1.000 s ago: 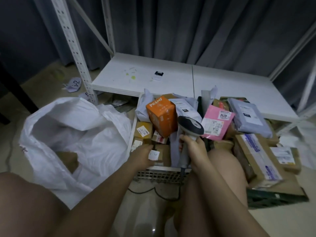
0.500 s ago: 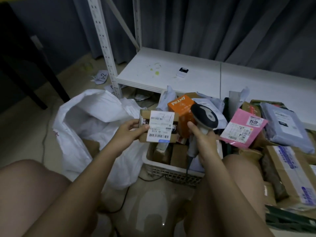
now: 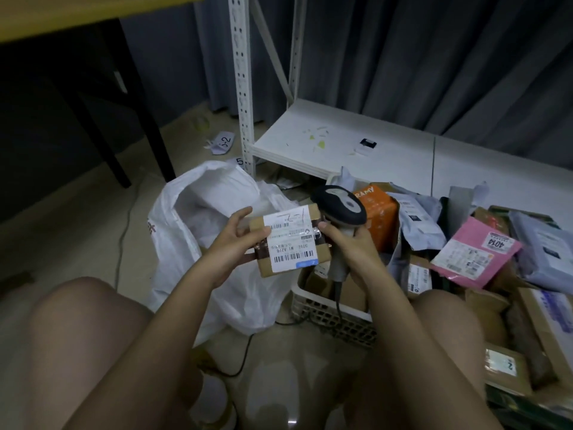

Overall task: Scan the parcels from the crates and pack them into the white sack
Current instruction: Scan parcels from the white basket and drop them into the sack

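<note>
My left hand (image 3: 234, 243) grips a small brown cardboard parcel (image 3: 290, 240) with a white barcode label facing me, held above the gap between sack and crate. In my right hand (image 3: 348, 248) is the handle of a grey and black barcode scanner (image 3: 339, 207), whose head sits just right of the parcel's top edge. The white sack (image 3: 198, 218) stands open on the floor to the left. A white plastic crate (image 3: 322, 308) holds several parcels, among them an orange box (image 3: 375, 212).
A pink mailer (image 3: 474, 252), grey mailers and brown boxes fill a second crate on the right. A low white shelf (image 3: 356, 150) with a metal upright stands behind. A black table leg (image 3: 102, 144) is at the left. The scanner cable runs across the floor.
My left hand lifted the small parcel from the crate and turned its label up. The scanner came over beside it. The view swung left toward the sack.
</note>
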The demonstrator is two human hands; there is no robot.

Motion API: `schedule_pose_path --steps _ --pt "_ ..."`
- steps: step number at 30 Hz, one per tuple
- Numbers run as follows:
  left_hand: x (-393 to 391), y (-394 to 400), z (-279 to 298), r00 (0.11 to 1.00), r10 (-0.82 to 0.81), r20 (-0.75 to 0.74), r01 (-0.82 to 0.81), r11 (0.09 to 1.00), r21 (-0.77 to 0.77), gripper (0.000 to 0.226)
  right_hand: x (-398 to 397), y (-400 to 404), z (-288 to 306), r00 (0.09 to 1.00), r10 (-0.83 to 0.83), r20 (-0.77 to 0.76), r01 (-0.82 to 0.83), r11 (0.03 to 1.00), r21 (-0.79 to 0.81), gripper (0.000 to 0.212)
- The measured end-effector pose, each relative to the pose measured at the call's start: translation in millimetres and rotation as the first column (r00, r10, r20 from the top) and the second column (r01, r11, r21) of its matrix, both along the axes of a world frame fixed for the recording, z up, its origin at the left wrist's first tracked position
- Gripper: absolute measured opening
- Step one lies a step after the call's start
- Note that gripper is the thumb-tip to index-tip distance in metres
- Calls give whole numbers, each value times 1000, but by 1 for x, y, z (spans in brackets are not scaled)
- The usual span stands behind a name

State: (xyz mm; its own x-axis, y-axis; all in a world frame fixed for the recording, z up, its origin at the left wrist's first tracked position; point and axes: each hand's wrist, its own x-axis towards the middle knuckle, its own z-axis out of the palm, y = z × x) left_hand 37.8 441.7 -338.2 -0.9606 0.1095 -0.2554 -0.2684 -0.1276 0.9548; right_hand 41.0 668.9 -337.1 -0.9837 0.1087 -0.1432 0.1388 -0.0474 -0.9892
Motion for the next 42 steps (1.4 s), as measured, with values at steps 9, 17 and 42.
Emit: schedule_pose_path --steps 9,17,42 --pt "-8 -20 -5 956 281 -85 -286 957 -47 36 9 -15 3 998 -11 67 4 993 117 24" --pt "-25 -12 -12 979 183 93 -189 980 63 16 26 -31 -3 994 77 76 -90 979 182 12" --pt "-33 -20 -28 945 327 -29 -327 945 -26 48 35 -30 8 984 157 81 -176 902 395 28"
